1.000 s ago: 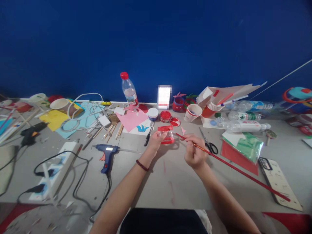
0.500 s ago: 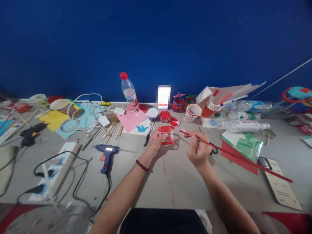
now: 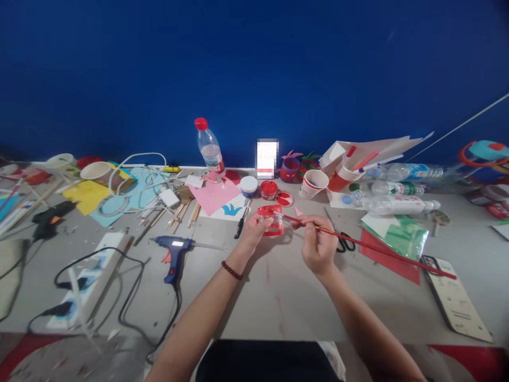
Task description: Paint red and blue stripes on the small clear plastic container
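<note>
Evidently both hands are busy: the left hand (image 3: 254, 231) is curled, its thumb and fingers gripping the left side of a short, clear plastic container with red-painted bands (image 3: 273, 225), while the right hand (image 3: 319, 244) is bunched, pinching a long, slender red-handled paintbrush (image 3: 374, 248) near its bristle end. The container is in front of the person, nearer them than an open round jar of red paint (image 3: 269, 189) and a round red-smeared lid (image 3: 284, 198). Its red bands run crosswise, one at the far edge, one at the near. The paintbrush points left and away, tip at the far band; contact is too small to confirm. Its long axis slopes rightward and back toward the person, the handle's end appearing over a pale, rectangular phone (image 3: 459, 305).
</note>
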`<control>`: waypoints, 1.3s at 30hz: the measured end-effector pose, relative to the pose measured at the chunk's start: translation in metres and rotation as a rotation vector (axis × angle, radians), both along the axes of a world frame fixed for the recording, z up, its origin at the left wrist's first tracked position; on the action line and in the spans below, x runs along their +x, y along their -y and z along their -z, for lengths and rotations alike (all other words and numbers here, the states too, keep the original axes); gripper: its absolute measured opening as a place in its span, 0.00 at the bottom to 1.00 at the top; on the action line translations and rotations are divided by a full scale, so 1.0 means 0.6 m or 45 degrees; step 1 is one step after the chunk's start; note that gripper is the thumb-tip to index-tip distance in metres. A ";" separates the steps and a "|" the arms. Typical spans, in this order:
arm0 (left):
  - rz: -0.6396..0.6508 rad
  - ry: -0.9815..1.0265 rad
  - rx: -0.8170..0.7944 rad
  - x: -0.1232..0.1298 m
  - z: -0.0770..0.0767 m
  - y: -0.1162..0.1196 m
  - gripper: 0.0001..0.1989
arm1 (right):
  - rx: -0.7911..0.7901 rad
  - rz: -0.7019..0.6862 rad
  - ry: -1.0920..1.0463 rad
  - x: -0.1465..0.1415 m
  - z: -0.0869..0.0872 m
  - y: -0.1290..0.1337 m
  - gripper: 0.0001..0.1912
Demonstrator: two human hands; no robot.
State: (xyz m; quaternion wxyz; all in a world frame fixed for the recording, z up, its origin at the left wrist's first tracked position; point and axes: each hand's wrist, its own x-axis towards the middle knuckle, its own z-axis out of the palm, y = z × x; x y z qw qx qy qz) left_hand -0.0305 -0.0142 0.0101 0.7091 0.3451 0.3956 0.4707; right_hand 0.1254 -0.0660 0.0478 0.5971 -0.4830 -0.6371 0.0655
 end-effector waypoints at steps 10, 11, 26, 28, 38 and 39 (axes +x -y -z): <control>0.014 0.060 -0.014 -0.002 0.004 -0.003 0.30 | 0.092 0.191 0.117 0.014 -0.014 -0.011 0.09; 0.006 0.062 -0.016 -0.002 0.005 -0.003 0.30 | 0.104 0.221 0.128 0.018 -0.012 -0.013 0.09; 0.006 0.076 0.034 0.002 0.001 0.000 0.27 | 0.164 0.127 0.295 0.003 -0.007 0.000 0.09; -0.008 0.063 0.047 0.003 0.004 0.000 0.26 | 0.158 0.110 0.325 -0.002 -0.007 0.004 0.09; -0.047 -0.031 0.030 0.005 -0.003 -0.002 0.24 | 0.179 -0.045 0.213 -0.015 -0.020 0.011 0.10; -0.049 -0.035 0.033 0.005 -0.003 -0.002 0.24 | 0.172 -0.037 0.213 -0.016 -0.021 0.011 0.09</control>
